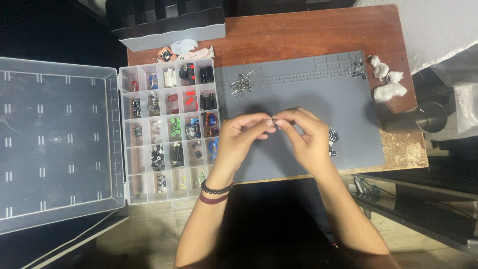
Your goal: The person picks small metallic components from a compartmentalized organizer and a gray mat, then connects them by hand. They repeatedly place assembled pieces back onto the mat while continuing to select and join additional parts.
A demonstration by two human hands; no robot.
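A tiny part (273, 121), too small to be identified, is pinched between the fingertips of the left hand (242, 134) and the right hand (304, 133), which are brought together above the grey mat (298, 89). The fingers of both hands are closed on it, and it is held just over the middle of the mat.

The step is judged to be done best if the part is kept low over the mat, so that anything dropped is caught there and not lost over the edge of the wooden surface (308, 30). A light, steady pinch is advised, with the wrists kept close together.

To the left, a clear compartment box (168, 130) is laid open, its lid (57, 142) folded flat outward; small black, red, green and blue parts are sorted in its square cells. No labels can be made out on it. A pile of metal pins (241, 83) is seen at the mat's upper left, and a smaller cluster (357, 67) at its upper right. White wads (387, 79) and a dark metal cylinder (416, 119) are set at the right edge.
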